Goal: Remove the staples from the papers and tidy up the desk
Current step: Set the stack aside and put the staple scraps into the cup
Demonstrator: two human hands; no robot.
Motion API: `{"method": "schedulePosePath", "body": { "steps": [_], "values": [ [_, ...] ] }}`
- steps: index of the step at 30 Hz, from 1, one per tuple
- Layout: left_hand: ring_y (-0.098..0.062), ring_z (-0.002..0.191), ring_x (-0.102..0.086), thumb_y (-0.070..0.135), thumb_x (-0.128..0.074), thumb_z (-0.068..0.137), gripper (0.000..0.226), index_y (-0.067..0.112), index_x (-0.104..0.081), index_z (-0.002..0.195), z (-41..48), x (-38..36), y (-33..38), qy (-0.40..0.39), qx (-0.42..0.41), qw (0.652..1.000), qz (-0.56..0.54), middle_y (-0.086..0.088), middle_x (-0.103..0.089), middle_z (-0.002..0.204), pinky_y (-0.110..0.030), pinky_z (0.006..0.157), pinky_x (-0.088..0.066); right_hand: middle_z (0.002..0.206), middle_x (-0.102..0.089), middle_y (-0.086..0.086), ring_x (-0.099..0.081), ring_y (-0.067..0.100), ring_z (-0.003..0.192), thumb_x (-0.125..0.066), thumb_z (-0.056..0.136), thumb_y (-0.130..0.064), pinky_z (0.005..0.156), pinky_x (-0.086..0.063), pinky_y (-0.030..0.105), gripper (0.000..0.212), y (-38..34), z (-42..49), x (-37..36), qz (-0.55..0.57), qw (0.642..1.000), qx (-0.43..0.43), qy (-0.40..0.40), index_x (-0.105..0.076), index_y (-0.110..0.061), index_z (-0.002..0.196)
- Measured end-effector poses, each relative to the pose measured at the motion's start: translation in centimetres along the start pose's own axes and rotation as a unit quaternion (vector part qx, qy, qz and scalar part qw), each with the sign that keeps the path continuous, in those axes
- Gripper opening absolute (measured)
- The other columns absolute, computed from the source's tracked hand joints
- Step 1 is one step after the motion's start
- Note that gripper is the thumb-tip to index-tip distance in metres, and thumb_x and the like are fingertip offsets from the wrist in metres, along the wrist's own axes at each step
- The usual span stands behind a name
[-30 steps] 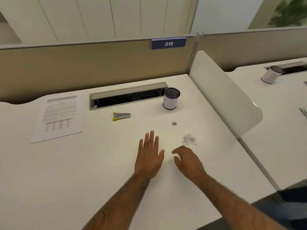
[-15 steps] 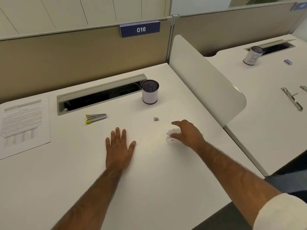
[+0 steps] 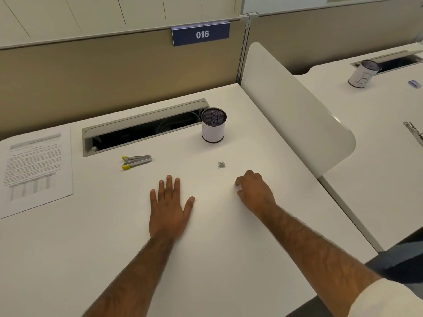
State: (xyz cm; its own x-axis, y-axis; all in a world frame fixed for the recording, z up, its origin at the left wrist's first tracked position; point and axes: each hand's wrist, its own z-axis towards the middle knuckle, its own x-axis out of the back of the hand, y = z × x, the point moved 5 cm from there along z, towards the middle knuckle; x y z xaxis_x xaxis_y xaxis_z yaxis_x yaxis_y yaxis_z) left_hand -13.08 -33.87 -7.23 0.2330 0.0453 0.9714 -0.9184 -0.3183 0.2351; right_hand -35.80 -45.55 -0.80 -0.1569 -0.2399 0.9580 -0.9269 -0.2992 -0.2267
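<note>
Staple remover (image 3: 136, 161) lies L-R, yellow tips pointing left; left hand (image 3: 168, 209) spread flat, right hand (image 3: 256, 193) curled, grip unclear.

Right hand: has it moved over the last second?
Yes. The right hand went forward, toward the staple pile in front of the pen cup, fingers curled over where the paper scraps lay.

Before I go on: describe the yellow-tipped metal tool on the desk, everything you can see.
The yellow-tipped metal tool lies flat on the white desk, just in front of the open cable tray. Two silvery arms join at its right end and splay apart leftward, each capped in yellow. Only the desk touches it.
</note>
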Motion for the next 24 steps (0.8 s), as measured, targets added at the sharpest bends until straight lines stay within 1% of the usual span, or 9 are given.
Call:
{"method": "schedulePosePath", "body": {
  "steps": [3, 6, 10, 13, 14, 16, 18, 21, 24],
  "values": [
    [-0.022, 0.159, 0.008, 0.065, -0.008, 0.099, 0.079, 0.022, -0.001, 0.164, 0.0, 0.0, 0.0, 0.0, 0.002, 1.0, 0.002, -0.001, 0.007, 0.173, -0.049, 0.129, 0.002, 0.112, -0.055, 0.006, -0.053, 0.027, 0.104, -0.045, 0.094, -0.006, 0.076, -0.051, 0.037, 0.028, 0.1, 0.1, 0.4, 0.016, 0.999, 0.006, 0.027, -0.067, -0.015, 0.11],
    [-0.022, 0.16, 0.007, 0.066, -0.008, 0.099, 0.079, 0.022, -0.003, 0.164, 0.1, 0.1, 0.0, 0.001, 0.002, 1.0, 0.0, -0.001, 0.006, 0.173, -0.049, 0.129, 0.001, 0.107, -0.057, 0.007, -0.058, 0.028, 0.097, -0.044, 0.091, -0.002, 0.074, -0.048, 0.034, 0.028, 0.2, 0.5, 0.9, 0.029, 0.999, 0.003, 0.031, -0.067, -0.014, 0.1],
    [-0.021, 0.159, 0.009, 0.065, -0.007, 0.099, 0.078, 0.022, -0.001, 0.164, 0.0, 0.1, -0.2, 0.0, 0.003, 1.0, 0.007, -0.001, 0.008, 0.173, -0.048, 0.129, 0.003, 0.093, -0.066, 0.001, -0.064, 0.024, 0.082, -0.051, 0.082, 0.001, 0.065, -0.046, 0.027, 0.025, 0.6, 1.7, 2.2, 0.062, 0.997, -0.031, 0.017, -0.062, -0.019, 0.072],
    [-0.022, 0.159, 0.008, 0.065, -0.009, 0.099, 0.078, 0.022, -0.002, 0.164, 0.0, -0.1, -0.1, 0.008, 0.002, 1.0, -0.002, 0.0, 0.007, 0.173, -0.048, 0.129, 0.002, 0.072, -0.069, -0.007, -0.069, 0.021, 0.077, -0.063, 0.079, 0.001, 0.064, -0.051, 0.027, 0.03, 0.6, 3.1, 4.4, 0.102, 0.994, -0.028, -0.014, -0.059, -0.02, 0.058],
    [-0.022, 0.16, 0.006, 0.065, -0.01, 0.1, 0.077, 0.022, -0.004, 0.164, 0.0, -0.1, -0.2, 0.013, 0.002, 1.0, -0.005, -0.001, 0.006, 0.173, -0.048, 0.129, 0.001, 0.068, -0.068, -0.006, -0.069, 0.021, 0.074, -0.071, 0.077, 0.0, 0.062, -0.053, 0.028, 0.025, 0.5, 3.7, 5.4, 0.129, 0.991, -0.028, -0.026, -0.063, -0.016, 0.059],
    [-0.022, 0.16, 0.006, 0.064, -0.011, 0.101, 0.077, 0.022, -0.005, 0.164, -0.1, -0.3, -0.3, 0.015, 0.0, 1.0, -0.004, 0.0, 0.005, 0.173, -0.049, 0.129, -0.001, 0.068, -0.072, 0.006, -0.065, 0.019, 0.063, -0.08, 0.074, -0.005, 0.053, -0.047, 0.022, 0.011, 0.3, 4.5, 7.4, 0.185, 0.981, -0.035, -0.04, -0.071, -0.004, 0.067],
    [-0.021, 0.159, 0.008, 0.064, -0.01, 0.1, 0.077, 0.022, -0.003, 0.164, 0.0, -0.5, -0.4, 0.01, 0.001, 1.0, -0.001, 0.0, 0.007, 0.173, -0.048, 0.129, 0.0, 0.07, -0.073, 0.012, -0.059, 0.016, 0.057, -0.083, 0.072, -0.009, 0.049, -0.04, 0.019, 0.013, -0.4, 6.0, 9.6, 0.225, 0.973, -0.035, -0.027, -0.073, -0.001, 0.071],
    [-0.021, 0.16, 0.006, 0.064, -0.012, 0.1, 0.077, 0.021, -0.006, 0.164, 0.0, -0.6, -0.3, 0.017, 0.002, 1.0, -0.011, 0.0, 0.005, 0.173, -0.049, 0.129, -0.001, 0.066, -0.072, 0.012, -0.057, 0.014, 0.053, -0.085, 0.07, -0.01, 0.052, -0.042, 0.021, 0.014, -2.1, 9.4, 12.3, 0.252, 0.967, -0.019, 0.021, -0.074, -0.001, 0.07],
    [-0.02, 0.159, 0.007, 0.064, -0.011, 0.1, 0.076, 0.023, -0.005, 0.164, -0.1, -0.7, -0.2, 0.017, 0.003, 1.0, -0.011, 0.001, 0.007, 0.173, -0.047, 0.128, 0.001, 0.065, -0.07, 0.01, -0.056, 0.015, 0.052, -0.083, 0.07, -0.009, 0.05, -0.042, 0.021, 0.013, -4.8, 13.7, 13.4, 0.23, 0.971, -0.007, 0.065, -0.074, 0.0, 0.072]
  ]
}}
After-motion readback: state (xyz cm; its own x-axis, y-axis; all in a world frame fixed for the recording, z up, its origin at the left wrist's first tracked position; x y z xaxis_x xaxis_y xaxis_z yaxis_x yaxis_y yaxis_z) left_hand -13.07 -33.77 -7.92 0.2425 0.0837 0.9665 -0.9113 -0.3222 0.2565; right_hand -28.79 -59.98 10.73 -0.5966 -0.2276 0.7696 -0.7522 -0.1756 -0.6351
